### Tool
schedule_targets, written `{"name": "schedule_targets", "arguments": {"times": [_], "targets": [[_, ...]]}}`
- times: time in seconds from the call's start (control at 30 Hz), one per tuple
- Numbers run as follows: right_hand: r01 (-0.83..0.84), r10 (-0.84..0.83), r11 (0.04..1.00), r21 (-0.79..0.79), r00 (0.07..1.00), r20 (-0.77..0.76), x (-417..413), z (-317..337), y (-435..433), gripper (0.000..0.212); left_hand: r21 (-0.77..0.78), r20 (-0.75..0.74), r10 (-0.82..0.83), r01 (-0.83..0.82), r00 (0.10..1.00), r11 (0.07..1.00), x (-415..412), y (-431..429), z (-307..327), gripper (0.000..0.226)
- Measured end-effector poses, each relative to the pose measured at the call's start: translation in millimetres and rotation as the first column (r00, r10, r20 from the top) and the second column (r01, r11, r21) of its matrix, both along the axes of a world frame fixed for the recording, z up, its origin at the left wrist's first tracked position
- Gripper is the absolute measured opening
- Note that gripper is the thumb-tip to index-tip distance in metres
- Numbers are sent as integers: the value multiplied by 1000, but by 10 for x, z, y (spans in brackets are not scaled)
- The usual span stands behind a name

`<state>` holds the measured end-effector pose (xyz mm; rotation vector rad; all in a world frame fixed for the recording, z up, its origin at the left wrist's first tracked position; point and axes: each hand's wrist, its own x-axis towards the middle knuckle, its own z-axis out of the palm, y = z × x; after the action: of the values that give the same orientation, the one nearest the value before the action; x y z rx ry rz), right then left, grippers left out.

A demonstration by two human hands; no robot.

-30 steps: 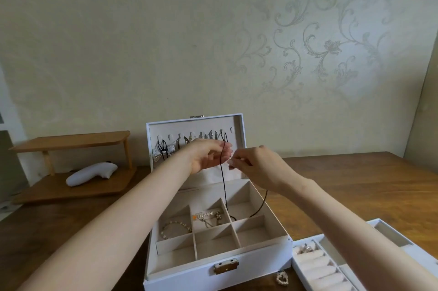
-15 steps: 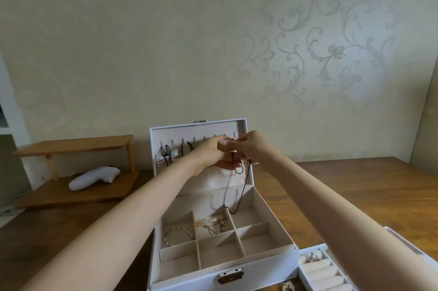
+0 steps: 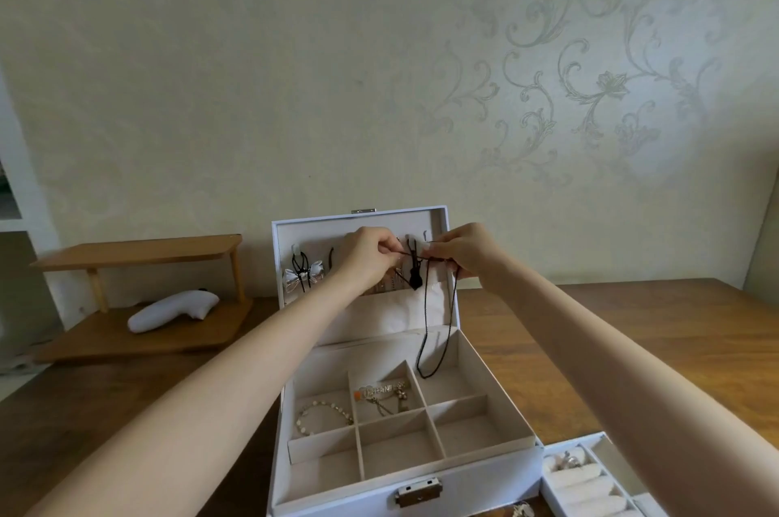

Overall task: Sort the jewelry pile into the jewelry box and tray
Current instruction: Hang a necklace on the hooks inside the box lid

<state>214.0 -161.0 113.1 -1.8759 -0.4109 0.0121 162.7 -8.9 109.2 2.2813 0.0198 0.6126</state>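
Wooden shelf stands at nine o'clock of the white jewelry box, with a white handheld device on its lower board. The left hand is up at the open lid's hooks, fingertips pinching a black cord necklace. The right hand — at three o'clock of the left — pinches the same cord, whose loop hangs over the box's far-right part. A beaded bracelet lies in a left compartment. At five o'clock, just beside the box, the tray sits on the brown surface.
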Motion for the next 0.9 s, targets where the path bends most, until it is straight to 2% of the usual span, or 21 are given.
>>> {"name": "schedule_targets", "arguments": {"times": [0.1, 0.17, 0.27, 0.37, 0.5, 0.67, 0.73, 0.8, 0.9], "targets": [[58, -57, 997, 47, 998, -22, 70, -39, 33, 16, -17, -29, -4, 4, 1000, 1000, -14, -6, 5, 11], [104, -103, 992, 68, 995, -17, 98, -43, 70, 13, 65, -41, 18, -15, 999, 998, -8, -8, -24, 2], [173, -174, 984, 39, 984, 29, 139, -57, 164, 14, 202, -28, 75, -68, 997, 977, -11, -16, -85, 6], [196, -185, 978, -66, 973, 141, 174, -72, 295, 22, 182, 18, 84, -86, 996, 980, -21, -49, -121, 17], [296, -203, 929, -224, 910, 361, 207, -89, 380, 17, 163, 87, 92, -105, 992, 981, -2, -62, -110, 25], [286, -157, 931, -226, 874, 459, 223, -87, 379, 17, 185, 92, 153, -168, 984, 968, 19, 3, -115, 13], [277, -98, 916, -291, 856, 508, 209, -68, 387, 17, 212, 77, 181, -194, 980, 958, 13, 11, -137, 9], [280, -2, 866, -413, 830, 557, 181, -53, 395, 15, 242, 92, 202, -219, 975, 945, 6, 23, -160, 7], [306, 149, 729, -612, 802, 578, 114, -57, 384, 18, 277, 113, 199, -223, 973, 935, -11, 42, -188, 9]]}}
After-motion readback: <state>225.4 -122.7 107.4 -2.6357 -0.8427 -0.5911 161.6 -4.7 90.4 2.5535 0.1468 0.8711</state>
